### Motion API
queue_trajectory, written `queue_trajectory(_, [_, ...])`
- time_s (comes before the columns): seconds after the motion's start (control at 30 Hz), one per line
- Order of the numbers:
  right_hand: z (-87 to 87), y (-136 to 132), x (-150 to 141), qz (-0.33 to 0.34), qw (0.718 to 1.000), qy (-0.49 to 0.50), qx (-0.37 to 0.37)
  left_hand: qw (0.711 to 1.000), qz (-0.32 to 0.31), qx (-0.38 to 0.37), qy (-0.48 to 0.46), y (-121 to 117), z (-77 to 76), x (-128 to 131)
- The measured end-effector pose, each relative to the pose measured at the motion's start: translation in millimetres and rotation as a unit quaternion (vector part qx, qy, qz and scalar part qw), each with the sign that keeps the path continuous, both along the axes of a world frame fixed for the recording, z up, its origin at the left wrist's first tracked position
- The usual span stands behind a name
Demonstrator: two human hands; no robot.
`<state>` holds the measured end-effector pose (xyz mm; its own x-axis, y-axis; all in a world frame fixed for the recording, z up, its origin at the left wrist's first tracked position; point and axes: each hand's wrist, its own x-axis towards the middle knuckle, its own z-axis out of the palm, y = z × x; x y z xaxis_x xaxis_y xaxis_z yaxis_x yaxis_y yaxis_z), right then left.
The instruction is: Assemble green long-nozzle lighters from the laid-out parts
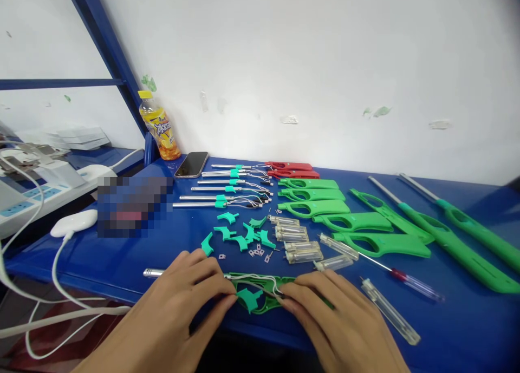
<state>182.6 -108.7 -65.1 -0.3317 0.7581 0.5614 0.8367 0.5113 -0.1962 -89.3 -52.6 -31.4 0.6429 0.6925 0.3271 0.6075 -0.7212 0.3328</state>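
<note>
At the table's front edge lies a green lighter half-shell [268, 282], with a metal tube [153, 273] sticking out on the left. Inside it run thin white wires [273, 279], and a teal trigger [249, 299] sits at its finger loop. My left hand [195, 289] is closed over the tube end of the shell, thumb and forefinger pinched beside the trigger. My right hand [325, 302] is closed around the shell's handle end, its fingertips pinching at the wire ends. Both palms hide much of the shell.
Beyond my hands lie loose teal triggers [239, 243], metal tubes with wires [219, 189], clear fuel tanks [303, 251], green shells [369, 243] and red shells [290, 170]. A screwdriver [418, 286] and assembled lighters [455, 240] are right. A phone [192, 164] and bottle [160, 129] stand back left.
</note>
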Motion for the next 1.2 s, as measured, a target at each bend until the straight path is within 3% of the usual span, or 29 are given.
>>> queue_trajectory(0.33, [-1.9,-3.7,1.7,0.006,1.0,-0.011,0.008,0.997,0.0,0.072,0.014,1.9,-3.6,4.0])
queue_trajectory(0.6, [0.7,-2.5,0.5,0.007,1.0,-0.006,0.005,0.995,-0.012,0.086,0.044,2.4,-4.3,10.5])
queue_trajectory(0.87, [4.7,-2.6,-1.8,-0.001,1.0,0.01,-0.004,0.998,-0.017,0.068,0.002,4.7,-3.7,16.1])
queue_trajectory(1.2, [5.5,-3.0,-1.5,-0.001,1.0,0.002,-0.008,0.995,0.055,0.004,-0.089,5.0,-6.3,16.3])
